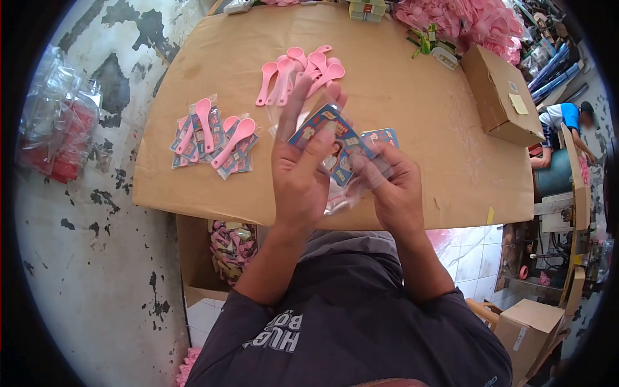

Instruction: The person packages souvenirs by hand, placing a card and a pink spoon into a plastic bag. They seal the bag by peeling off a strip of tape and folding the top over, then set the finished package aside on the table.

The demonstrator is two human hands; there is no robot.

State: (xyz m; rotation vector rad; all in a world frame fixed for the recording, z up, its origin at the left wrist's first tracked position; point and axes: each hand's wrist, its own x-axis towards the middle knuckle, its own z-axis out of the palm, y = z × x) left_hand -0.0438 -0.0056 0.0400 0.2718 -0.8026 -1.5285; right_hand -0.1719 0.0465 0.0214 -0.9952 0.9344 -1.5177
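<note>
Over the near middle of the table, my left hand (303, 164) is closed on a blue printed card (325, 138), thumb across its face. My right hand (396, 187) pinches the lower right end of the same card, with clear plastic between the hands. Just behind my right hand lies another blue card (382, 137). Beyond my left hand is a loose pile of pink spoons (298, 71). To the left, several pink spoons (205, 126) rest on blue cards in clear plastic (232, 164).
The brown-covered table (451, 168) holds a cardboard box (500, 97) at its right edge and a heap of pink pieces (461, 26) behind. An open box of pink pieces (232, 251) stands below left. Another person (567, 119) is at the far right.
</note>
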